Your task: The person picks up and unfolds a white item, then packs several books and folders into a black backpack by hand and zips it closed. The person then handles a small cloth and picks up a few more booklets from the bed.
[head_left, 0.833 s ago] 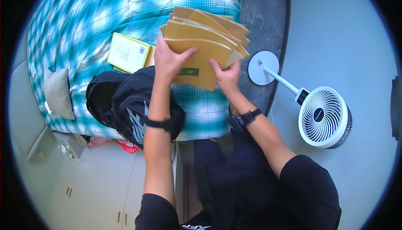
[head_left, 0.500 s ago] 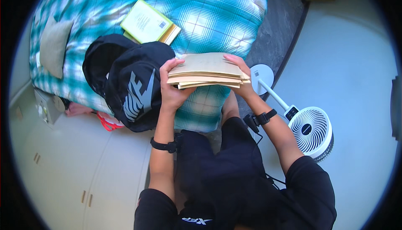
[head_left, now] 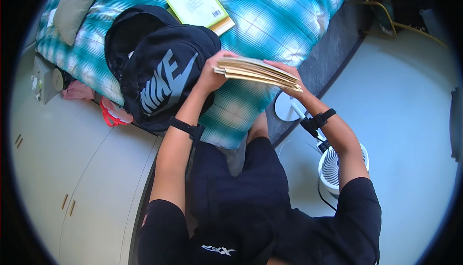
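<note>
A stack of thin tan booklets (head_left: 258, 72) is held up between my two hands over the near edge of the bed, its layered edges facing me. My left hand (head_left: 212, 76) grips the left end, fingers bent over the top. At the other end, my right hand (head_left: 291, 76) is closed around the stack, partly hidden behind it. Just left of my left hand, a black backpack (head_left: 159, 79) with a grey print lies on the bed. Beyond it rest a few books (head_left: 195, 5), the top one pale with a yellow-green border.
A teal and white plaid cover lies over the bed (head_left: 270, 11), with a grey pillow (head_left: 79, 9) at far left. On my right stands a white fan (head_left: 330, 168) with a round base (head_left: 285, 108). White cabinets (head_left: 91, 178) and a red-handled bag (head_left: 115, 113) are at left.
The stack has tilted, its right end now lower, and shows more of its edges and less of its top. The view has shifted, so the bed things appear higher and farther right.
</note>
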Demonstrator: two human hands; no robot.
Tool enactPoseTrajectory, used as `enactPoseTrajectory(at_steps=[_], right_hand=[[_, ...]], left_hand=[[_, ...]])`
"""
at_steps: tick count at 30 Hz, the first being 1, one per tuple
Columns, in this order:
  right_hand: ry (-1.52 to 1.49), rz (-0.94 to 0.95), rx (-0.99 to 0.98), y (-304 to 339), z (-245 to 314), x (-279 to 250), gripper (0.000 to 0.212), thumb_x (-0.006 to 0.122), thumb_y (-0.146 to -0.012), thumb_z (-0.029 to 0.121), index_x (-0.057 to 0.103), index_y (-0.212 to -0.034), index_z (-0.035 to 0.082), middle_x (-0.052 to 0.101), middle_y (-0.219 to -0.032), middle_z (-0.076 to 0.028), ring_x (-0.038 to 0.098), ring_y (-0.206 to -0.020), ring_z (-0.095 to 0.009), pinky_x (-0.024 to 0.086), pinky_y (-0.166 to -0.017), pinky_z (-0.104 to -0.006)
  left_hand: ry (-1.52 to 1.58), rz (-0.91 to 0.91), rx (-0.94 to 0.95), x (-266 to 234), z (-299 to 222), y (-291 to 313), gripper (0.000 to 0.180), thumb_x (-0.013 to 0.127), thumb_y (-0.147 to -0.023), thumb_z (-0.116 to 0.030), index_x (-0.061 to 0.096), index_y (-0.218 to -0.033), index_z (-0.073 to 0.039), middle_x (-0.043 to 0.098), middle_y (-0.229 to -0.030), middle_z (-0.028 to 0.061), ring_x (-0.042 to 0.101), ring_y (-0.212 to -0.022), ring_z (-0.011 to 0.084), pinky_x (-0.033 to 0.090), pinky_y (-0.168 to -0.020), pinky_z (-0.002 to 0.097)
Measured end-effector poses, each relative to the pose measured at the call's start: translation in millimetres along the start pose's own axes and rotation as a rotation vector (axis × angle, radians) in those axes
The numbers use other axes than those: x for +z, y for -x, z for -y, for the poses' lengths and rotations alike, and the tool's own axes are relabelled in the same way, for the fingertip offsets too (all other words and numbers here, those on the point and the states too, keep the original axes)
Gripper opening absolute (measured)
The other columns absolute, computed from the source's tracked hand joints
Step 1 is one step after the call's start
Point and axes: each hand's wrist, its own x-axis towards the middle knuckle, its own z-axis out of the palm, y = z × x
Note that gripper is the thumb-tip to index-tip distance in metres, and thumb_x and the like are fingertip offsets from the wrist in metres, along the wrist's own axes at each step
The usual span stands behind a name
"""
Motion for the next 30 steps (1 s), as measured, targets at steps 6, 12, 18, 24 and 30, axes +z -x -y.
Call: enactPoseTrajectory(at_steps=[6,12,18,24,30], right_hand=[[0.011,-0.041,0.194,6,63,1,0.03,0.07,-0.078,0.012,0.06,-0.103,0.0,0.066,-0.096,-0.01,0.062,-0.087,-0.018,0.05,-0.075,-0.0324],[0.156,-0.219,-0.018,26,69,26,0.042,0.073,-0.073,0.006,0.057,-0.111,-0.002,0.063,-0.106,-0.014,0.06,-0.098,-0.021,0.047,-0.085,-0.0328],[0.134,-0.318,-0.052,14,19,46,0.034,0.072,-0.075,0.007,0.061,-0.106,-0.001,0.063,-0.107,-0.012,0.06,-0.098,-0.02,0.047,-0.086,-0.0288],[0.144,-0.293,-0.192,13,53,38,0.029,0.073,-0.072,0.003,0.063,-0.099,-0.002,0.066,-0.1,-0.014,0.064,-0.093,-0.022,0.048,-0.084,-0.0303],[0.25,-0.362,-0.185,13,19,42,0.05,0.08,-0.065,0.005,0.057,-0.109,0.001,0.063,-0.108,-0.012,0.061,-0.099,-0.023,0.047,-0.087,-0.0324]], left_hand=[[0.2,-0.066,-0.216,-9,-38,21,0.044,0.077,-0.07,-0.006,0.054,-0.108,-0.001,0.064,-0.098,0.0068,0.06,-0.092,0.0137,0.049,-0.082,0.0287],[0.187,-0.152,0.055,-3,-71,39,0.054,0.08,-0.068,-0.008,0.049,-0.112,-0.004,0.059,-0.106,0.0052,0.055,-0.099,0.0129,0.044,-0.088,0.0294],[0.251,-0.206,-0.026,16,-35,42,0.041,0.083,-0.06,-0.012,0.059,-0.093,-0.005,0.06,-0.097,0.0046,0.056,-0.092,0.0138,0.045,-0.084,0.027],[0.407,-0.15,0.099,-4,-54,43,0.08,0.088,-0.052,-0.038,0.049,-0.112,-0.002,0.055,-0.11,0.008,0.054,-0.102,0.0161,0.043,-0.09,0.0293],[0.543,-0.075,0.079,11,-13,31,0.072,0.071,-0.071,-0.056,0.05,-0.115,-0.002,0.054,-0.103,0.0028,0.051,-0.096,0.0103,0.041,-0.086,0.0243]])
